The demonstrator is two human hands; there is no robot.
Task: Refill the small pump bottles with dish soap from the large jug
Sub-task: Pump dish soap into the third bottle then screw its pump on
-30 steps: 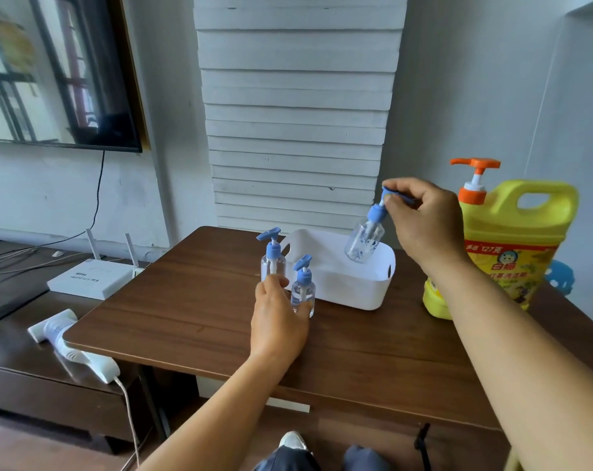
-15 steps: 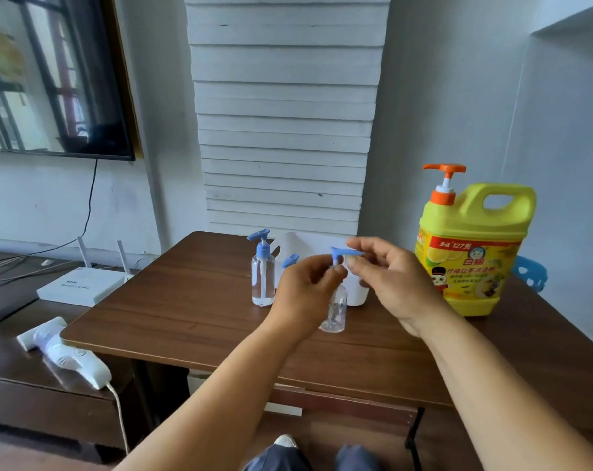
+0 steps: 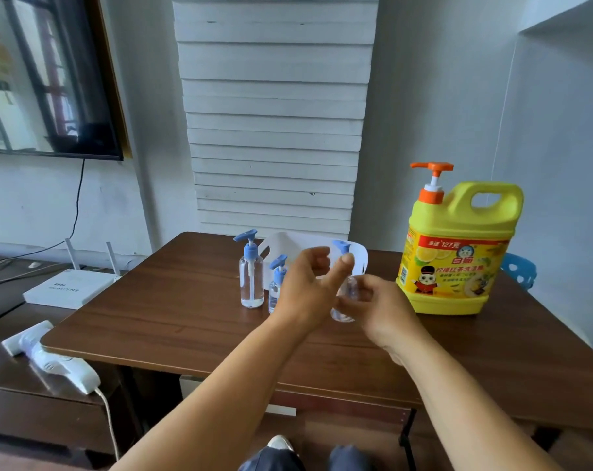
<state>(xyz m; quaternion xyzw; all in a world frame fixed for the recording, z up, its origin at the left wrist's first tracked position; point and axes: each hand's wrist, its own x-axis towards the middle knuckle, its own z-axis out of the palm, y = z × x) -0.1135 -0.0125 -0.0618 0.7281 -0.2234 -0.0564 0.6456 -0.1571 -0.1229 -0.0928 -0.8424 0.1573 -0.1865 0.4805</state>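
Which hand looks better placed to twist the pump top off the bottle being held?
Left, probably. The right hand already grips the clear body of the held bottle, steadying it, while the left hand has its fingers up beside the blue pump top.

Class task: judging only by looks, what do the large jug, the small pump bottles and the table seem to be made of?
Yellow jug: opaque, slightly glossy plastic, apparently; moulded handle, printed label.
Tall pump bottle: clear plastic, probably; you see through it to the tube inside. Its blue pump looks like matte plastic.
Table: dark wood grain with a soft sheen; solid wood or laminate cannot be told.
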